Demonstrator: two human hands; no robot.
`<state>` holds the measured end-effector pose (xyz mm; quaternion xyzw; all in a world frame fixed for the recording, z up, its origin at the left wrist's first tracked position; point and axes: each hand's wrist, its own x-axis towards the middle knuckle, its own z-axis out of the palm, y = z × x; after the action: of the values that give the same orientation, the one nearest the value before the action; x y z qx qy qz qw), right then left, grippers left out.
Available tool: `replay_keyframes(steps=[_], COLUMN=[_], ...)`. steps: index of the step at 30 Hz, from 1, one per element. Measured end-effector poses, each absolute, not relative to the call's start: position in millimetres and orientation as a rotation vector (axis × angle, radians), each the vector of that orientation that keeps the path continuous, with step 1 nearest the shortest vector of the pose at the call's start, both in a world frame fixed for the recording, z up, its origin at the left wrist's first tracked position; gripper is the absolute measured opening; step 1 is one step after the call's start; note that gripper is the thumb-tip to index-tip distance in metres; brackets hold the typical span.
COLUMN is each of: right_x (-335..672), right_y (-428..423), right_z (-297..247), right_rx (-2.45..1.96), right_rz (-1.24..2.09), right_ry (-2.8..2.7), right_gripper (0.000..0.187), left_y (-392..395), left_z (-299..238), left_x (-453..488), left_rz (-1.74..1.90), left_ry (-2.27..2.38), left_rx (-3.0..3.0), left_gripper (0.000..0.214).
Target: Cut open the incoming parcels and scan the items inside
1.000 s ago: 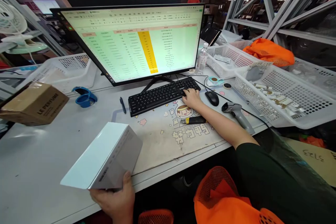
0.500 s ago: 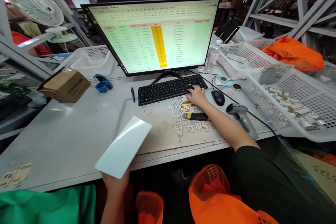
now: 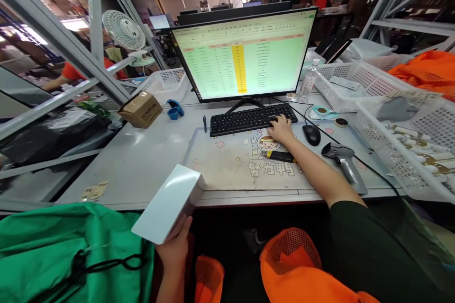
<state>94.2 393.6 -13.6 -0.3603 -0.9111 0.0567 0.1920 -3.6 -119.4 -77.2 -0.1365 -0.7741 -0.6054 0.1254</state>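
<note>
My left hand (image 3: 175, 245) is closed round a white rectangular box (image 3: 170, 202), held tilted over the front edge of the desk (image 3: 117, 170). My right hand (image 3: 281, 129) rests with bent fingers on the right end of a black keyboard (image 3: 245, 120), holding nothing that I can see. Behind the keyboard a monitor (image 3: 213, 66) shows a table with one yellow column. Below my right forearm lies a black and yellow box cutter (image 3: 281, 156). A black mouse (image 3: 312, 135) and a grey barcode scanner (image 3: 344, 163) lie to the right of that arm.
White baskets (image 3: 401, 161) line the right side, one with several small rolls. A cardboard box (image 3: 141, 110), a blue tape roll (image 3: 175, 110) and a pen (image 3: 204, 124) sit at the left. A bottle (image 3: 309, 80) stands beside the monitor. A green bag (image 3: 71, 246) is at lower left.
The view has swung left, so the desk items appear further right. The white box has turned, showing its side and my left thumb. My right hand stays at the keyboard.
</note>
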Motion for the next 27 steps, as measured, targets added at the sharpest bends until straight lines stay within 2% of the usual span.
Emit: replay_keyframes(steps=[6,11,16,21,23,25,27], right_x=[93,94,101,105,113,135,171], right_y=[399,400,392,385,371,340,289], right_z=[-18,-15,-12,37,70,96,103], right_rx=[-1.017,-1.012,-1.013,-0.988,-0.91,-0.695,-0.401], right_rz=[0.171,0.168,0.196,0.184,0.299,0.559,0.896], right_ry=[-2.522,-2.465,-2.491,-2.338,-2.217,-2.229,-2.369], right_gripper=[0.047,0.061,0.049,0.054,0.054,0.054,0.07], left_y=[-120,-117,-120,-115,-105,-88,-65], left_z=[-59,-54,-58,-56,-54,-53,-52], left_x=[8,10,8,10,10,9,12], left_rz=[-1.935,-2.197,-2.26,-2.36,-2.42,-2.504,-2.615], left_ry=[-2.237,-2.083,-2.06,-2.032,-2.02,-2.058,-2.158], left_rx=[-0.062,-0.056,-0.139,-0.24,-0.257,-0.321,-0.473], left_gripper=[0.082,0.087,0.095,0.11,0.116,0.12,0.124])
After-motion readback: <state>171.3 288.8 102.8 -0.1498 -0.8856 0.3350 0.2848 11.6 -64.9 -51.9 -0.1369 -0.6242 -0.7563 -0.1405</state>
